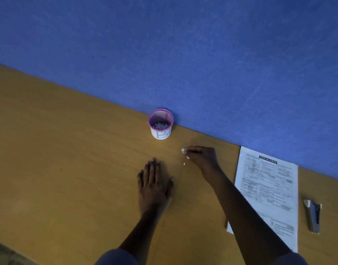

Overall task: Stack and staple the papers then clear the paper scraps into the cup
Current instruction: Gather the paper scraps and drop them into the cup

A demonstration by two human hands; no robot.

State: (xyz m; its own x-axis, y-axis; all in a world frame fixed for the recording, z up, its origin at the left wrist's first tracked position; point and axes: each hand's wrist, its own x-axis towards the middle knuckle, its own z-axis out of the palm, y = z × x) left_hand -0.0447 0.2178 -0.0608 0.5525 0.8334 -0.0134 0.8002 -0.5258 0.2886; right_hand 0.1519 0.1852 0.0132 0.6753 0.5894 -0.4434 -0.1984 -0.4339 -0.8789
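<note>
Gathering scraps: your right hand (201, 156) pinches 1 paper scrap (182, 150) at its fingertips; 2 more lie just beside it on the worktop (68, 150); your left hand (154, 183) rests flat, fingers spread; carry the pinch fully over the cup (160, 124) before releasing; papers (269, 188) and stapler (313, 215) lie right.

Pink-rimmed cup (160, 124) holds scraps; stapler (313, 216) lies beside stacked papers (269, 192).

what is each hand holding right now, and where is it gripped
The right hand pinches a small white paper scrap at its fingertips; the left hand lies flat, holding nothing.
</note>
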